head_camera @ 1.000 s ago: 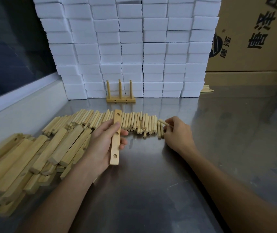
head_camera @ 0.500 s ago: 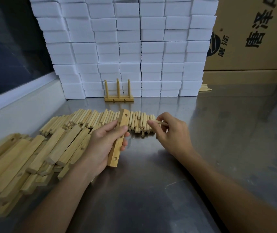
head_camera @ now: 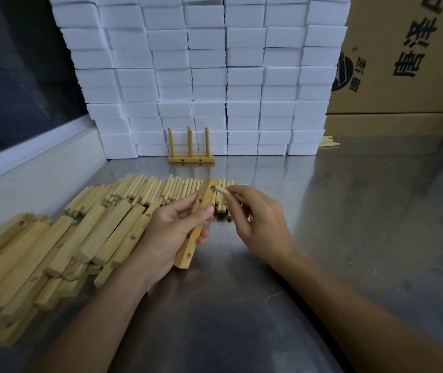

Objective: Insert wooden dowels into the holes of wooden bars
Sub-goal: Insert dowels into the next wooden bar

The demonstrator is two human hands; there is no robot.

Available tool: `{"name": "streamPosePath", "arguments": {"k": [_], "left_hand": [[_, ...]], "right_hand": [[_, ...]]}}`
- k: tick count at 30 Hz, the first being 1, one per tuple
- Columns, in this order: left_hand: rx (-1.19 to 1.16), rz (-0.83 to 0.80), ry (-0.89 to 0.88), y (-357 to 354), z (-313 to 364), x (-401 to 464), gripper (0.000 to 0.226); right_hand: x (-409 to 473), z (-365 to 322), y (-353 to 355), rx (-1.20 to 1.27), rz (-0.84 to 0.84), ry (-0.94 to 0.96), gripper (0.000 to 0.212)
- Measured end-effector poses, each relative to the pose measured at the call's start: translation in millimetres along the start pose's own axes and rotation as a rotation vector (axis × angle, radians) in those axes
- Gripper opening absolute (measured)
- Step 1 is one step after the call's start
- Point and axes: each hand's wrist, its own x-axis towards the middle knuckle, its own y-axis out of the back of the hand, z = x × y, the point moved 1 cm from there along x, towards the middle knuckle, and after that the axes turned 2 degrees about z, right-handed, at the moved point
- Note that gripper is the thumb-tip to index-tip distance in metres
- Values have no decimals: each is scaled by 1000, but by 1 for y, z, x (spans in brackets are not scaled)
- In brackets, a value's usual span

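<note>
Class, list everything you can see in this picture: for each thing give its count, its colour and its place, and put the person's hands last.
held bar: one, light wood, in the left hand.
held dowel: one, pale wood, tip near the bar's top hole.
loose dowels: many, pale wood, a row behind the hands.
loose bars: a heap, light wood, left.
finished bar with three dowels: one, by the blocks.
white blocks: a stacked wall, back.
cardboard boxes: brown, back right.
metal table: one, grey.
left hand: grips the bar.
right hand: pinches the dowel.

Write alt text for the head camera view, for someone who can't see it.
A left hand holds a drilled wooden bar while the right hand pinches a dowel at its top hole. Loose dowels and a pile of bars lie on the steel table.
</note>
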Motion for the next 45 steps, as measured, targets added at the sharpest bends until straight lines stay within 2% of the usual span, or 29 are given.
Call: {"name": "streamPosePath", "arguments": {"k": [5,11,16,25,30,36,39,42,45], "left_hand": [[58,-24,-49,1,-4,2,42],[194,29,-162,-2,-10,2,37],[359,64,-251,-7,-12,3,53],[533,62,-331,-10,-6,2,55],[509,40,-270,-10,-9,1,54],[516,34,-283,-11,-10,-1,52],[535,42,-279,-10,-13,-1,49],[514,60,-191,-14,-22,0,50],[433,105,-71,-17,-29,0,47]], "right_hand": [[-2,1,2,-46,-30,10,19],[-2,-2,3,-131,43,64,15],[-3,0,5,-199,76,73,14],[-5,5,1,-70,-8,-74,21],[-5,8,2,-8,-16,-107,9],[-5,10,1,-12,-50,-111,15],[-3,9,0,-32,-5,-77,16],[-2,11,0,34,56,-115,9],[-2,14,1,103,9,-148,8]]}}
